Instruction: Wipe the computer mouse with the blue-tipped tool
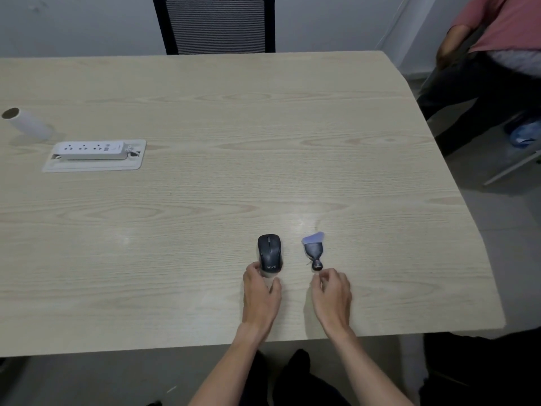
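Note:
A black computer mouse lies on the pale wooden table, near its front edge. My left hand sits just behind it, with thumb and fingers touching the mouse's rear end on both sides. To the right of the mouse lies the tool, a short black handle with a fanned pale-blue tip pointing away from me. My right hand is right behind the tool's knob end, fingers curled and almost touching it, holding nothing.
A white power strip rests in a recessed tray at the left, with a white roll behind it. A black mesh chair stands at the far side. A seated person is at the right, beyond the table's edge.

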